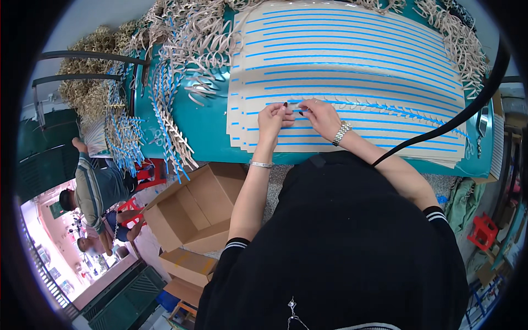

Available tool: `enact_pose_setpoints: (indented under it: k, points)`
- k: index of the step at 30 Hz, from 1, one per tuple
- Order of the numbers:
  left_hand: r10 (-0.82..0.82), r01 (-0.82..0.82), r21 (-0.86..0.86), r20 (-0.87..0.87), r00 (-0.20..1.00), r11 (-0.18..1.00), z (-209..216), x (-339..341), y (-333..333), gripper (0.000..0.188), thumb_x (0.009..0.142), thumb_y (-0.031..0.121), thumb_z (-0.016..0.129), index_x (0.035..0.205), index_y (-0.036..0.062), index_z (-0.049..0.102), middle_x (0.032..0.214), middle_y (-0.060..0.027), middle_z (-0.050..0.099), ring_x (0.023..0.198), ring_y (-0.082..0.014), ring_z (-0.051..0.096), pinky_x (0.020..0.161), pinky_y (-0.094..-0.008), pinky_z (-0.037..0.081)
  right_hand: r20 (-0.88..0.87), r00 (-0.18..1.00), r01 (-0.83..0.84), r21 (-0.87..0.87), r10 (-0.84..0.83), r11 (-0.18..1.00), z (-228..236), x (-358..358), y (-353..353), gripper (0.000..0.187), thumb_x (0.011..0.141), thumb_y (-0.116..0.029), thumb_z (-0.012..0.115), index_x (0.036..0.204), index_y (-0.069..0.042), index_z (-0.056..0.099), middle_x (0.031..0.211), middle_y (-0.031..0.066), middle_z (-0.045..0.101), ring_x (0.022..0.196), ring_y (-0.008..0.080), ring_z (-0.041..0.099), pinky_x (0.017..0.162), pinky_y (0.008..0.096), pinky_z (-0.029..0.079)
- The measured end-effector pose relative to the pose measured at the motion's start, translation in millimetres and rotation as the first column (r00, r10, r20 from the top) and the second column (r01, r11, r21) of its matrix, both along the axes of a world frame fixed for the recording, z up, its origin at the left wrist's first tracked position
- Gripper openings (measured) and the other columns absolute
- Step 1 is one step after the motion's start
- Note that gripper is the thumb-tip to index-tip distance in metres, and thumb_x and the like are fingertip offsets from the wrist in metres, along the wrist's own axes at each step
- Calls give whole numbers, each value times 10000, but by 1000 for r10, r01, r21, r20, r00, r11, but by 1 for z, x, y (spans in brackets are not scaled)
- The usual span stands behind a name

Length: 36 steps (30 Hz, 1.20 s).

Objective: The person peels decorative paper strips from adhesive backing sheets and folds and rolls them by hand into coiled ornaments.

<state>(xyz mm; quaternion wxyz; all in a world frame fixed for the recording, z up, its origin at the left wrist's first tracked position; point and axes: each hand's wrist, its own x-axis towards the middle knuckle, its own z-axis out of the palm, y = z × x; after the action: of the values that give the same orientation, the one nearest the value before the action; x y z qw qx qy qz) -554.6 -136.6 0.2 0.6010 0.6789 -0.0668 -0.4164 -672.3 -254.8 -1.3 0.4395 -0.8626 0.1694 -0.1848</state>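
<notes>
Stacked beige sheets with blue lines (352,47) lie on the green table. Along one line of the top sheet runs a strip of small beige leaf-like pieces (404,111), its left end reaching my hands. My left hand (273,120) is closed, thumb and finger pinched at that end; what sits in the pinch is too small to make out. Just to its right, my right hand (323,118) pinches the end of the leaf-like strip, with a short pale bit showing between the two hands. Its fingers partly cover the strip.
Bundles of beige and blue strips (170,118) hang over the table's left side; more beige strips (454,47) lie at the far right. Small scissors (469,147) rest by the right edge. A black cable-like band (451,124) crosses at right. Below left stands an open cardboard box (192,206).
</notes>
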Motion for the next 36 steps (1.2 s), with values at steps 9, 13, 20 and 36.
enact_pose_setpoints:
  k: [9,13,20,36]
  points:
    - [13,-16,-16,-172,985,1000,-7,12,-4,218,892,84,444,996,-97,509,826,-185,611,664,-250,645,574,-307,557,-14,999,41,-77,-42,996,-6,4,2,137,791,-25,538,925,-42,560,794,127,607,725,297,595,628,374,466]
    - [50,-48,34,-71,996,998,-8,11,-11,212,889,84,443,988,-98,486,815,-186,604,630,-257,640,540,-319,558,-10,997,72,-155,-74,985,-6,9,-3,135,796,-25,531,928,-40,554,795,126,602,735,300,594,620,378,467]
    - [32,-27,70,-67,997,997,-8,16,-17,169,872,69,474,977,-63,477,773,-153,598,569,-205,618,493,-296,543,-70,997,26,-19,-27,999,-17,21,-4,113,776,-54,545,884,-50,576,787,141,617,738,315,587,638,408,460]
    - [16,-19,-70,-52,999,997,5,-4,-21,76,804,1,582,838,-62,607,727,-108,630,607,-135,597,603,-224,487,-137,984,103,-105,-117,989,6,5,-3,103,790,-153,558,814,-57,586,727,144,611,689,326,588,575,436,445]
